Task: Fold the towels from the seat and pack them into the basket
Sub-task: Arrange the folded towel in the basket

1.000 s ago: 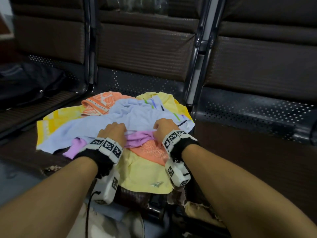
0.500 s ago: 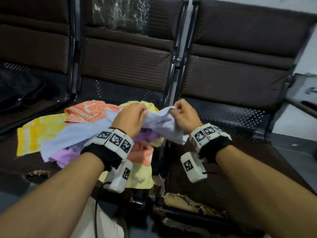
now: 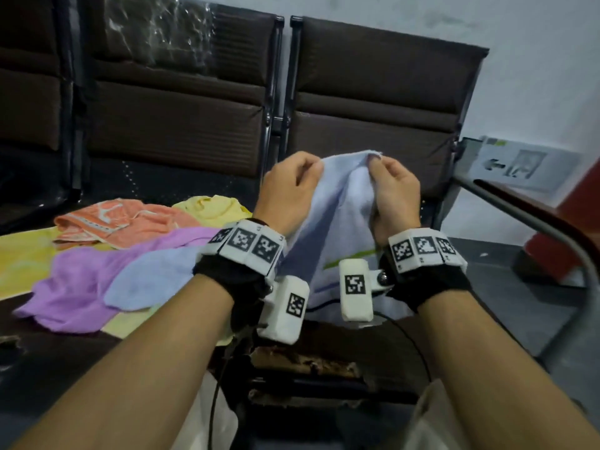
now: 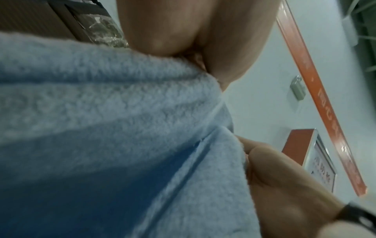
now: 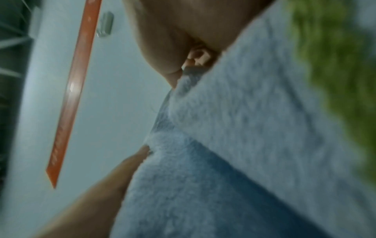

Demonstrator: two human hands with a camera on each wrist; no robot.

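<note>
Both hands hold a light blue towel (image 3: 344, 203) up above the front of the seats. My left hand (image 3: 289, 186) pinches its top edge on the left and my right hand (image 3: 394, 190) pinches it on the right, close together. The towel hangs down between my wrists, its tail (image 3: 152, 277) trailing left onto the pile. In the wrist views the blue towel (image 4: 114, 128) (image 5: 234, 145) fills most of the frame. On the left seat lie a purple towel (image 3: 84, 280), an orange towel (image 3: 110, 219) and yellow towels (image 3: 211, 206). No basket is in view.
A row of dark brown seats (image 3: 373, 102) with metal frames runs across the back. A grey metal armrest rail (image 3: 552, 232) curves down at the right. The seat's front edge (image 3: 308, 362) is torn.
The hands lifted the blue towel off the pile, raised it and carried it to the right, coming close together at its top edge. My view swung right and up.
</note>
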